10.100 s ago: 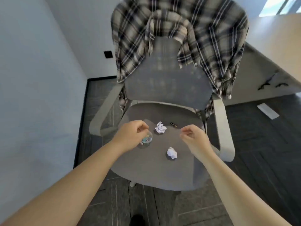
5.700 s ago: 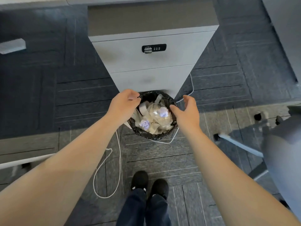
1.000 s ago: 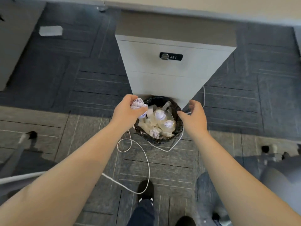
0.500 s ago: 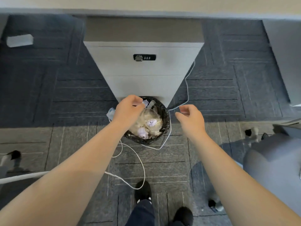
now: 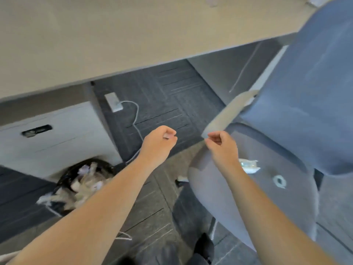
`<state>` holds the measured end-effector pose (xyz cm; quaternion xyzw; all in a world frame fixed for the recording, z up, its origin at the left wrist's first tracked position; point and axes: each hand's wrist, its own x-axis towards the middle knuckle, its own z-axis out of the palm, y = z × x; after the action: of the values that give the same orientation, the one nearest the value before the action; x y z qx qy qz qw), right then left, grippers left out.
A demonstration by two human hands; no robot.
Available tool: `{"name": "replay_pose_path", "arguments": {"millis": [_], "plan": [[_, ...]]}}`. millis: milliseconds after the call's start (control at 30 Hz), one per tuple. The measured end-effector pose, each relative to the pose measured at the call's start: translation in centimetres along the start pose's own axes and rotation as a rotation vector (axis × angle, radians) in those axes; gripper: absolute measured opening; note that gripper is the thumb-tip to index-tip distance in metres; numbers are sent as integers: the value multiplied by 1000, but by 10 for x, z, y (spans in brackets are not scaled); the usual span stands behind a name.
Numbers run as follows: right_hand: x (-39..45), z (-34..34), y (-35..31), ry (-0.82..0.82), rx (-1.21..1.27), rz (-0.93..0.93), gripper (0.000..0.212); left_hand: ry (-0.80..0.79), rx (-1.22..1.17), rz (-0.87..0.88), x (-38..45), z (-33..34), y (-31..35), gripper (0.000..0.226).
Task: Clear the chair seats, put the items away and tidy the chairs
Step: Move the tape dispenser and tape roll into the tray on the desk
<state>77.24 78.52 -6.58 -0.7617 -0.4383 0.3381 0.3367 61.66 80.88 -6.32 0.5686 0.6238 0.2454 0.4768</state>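
A grey office chair [image 5: 294, 190] fills the right side, its seat facing me. On the seat lie a white packet [image 5: 248, 165] and a small roll of clear tape [image 5: 279, 181]. My right hand [image 5: 221, 146] hovers over the seat's left edge, fingers curled, with nothing in it. My left hand [image 5: 159, 143] is loosely closed over the floor to the left of the chair, also with nothing visible in it. The black bin [image 5: 84, 184] full of crumpled paper and wrappers stands at the lower left, behind my left forearm.
A beige desk [image 5: 114, 35] spans the top. A white drawer cabinet [image 5: 57, 138] with a lock stands under it beside the bin. A white power strip [image 5: 113, 102] and its cable lie on the dark carpet. My shoes [image 5: 202, 249] show at the bottom.
My view has swung right from the bin to the grey chair. My left hand has left the bin rim with no paper ball in it; both hands now hang near the seat.
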Motion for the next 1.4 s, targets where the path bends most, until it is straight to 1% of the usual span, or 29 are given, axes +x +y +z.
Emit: {"name": "replay_pose_path", "arguments": {"millis": [167,267,333,467,600,767,833,900,1000,1067,1133,1200,1300,1400], "plan": [[21,-102,79,110,13,142,25,-158,37,17,6,119,50,27],[35,-153,131,139,11,230,28,-234,68,-3,14,191,62,30],[46,-177,165,162,-4,268,30,-262,115,-5,23,231,63,37],[67,-198,229,196,-23,369,35,-316,274,8,48,293,51,57],[89,-194,279,209,-24,435,39,-359,431,31,82,337,30,73],[126,-176,325,227,-73,494,47,-400,712,77,128,371,4,87],[143,-166,340,227,-125,511,52,-426,813,83,142,378,-6,90],[158,-156,353,223,-178,529,61,-445,861,76,152,382,-15,88],[170,-146,366,196,-242,578,72,-458,850,61,160,385,-24,80],[174,-144,369,187,-317,598,70,-458,846,78,162,386,-27,70],[177,-142,371,200,-354,591,63,-451,843,108,162,387,-26,61],[177,-141,370,208,-340,568,57,-440,854,141,162,386,-25,56],[171,-141,362,186,-280,531,55,-420,877,169,156,383,-20,53],[163,-146,344,176,-166,505,55,-404,770,113,149,379,-11,47]]}}
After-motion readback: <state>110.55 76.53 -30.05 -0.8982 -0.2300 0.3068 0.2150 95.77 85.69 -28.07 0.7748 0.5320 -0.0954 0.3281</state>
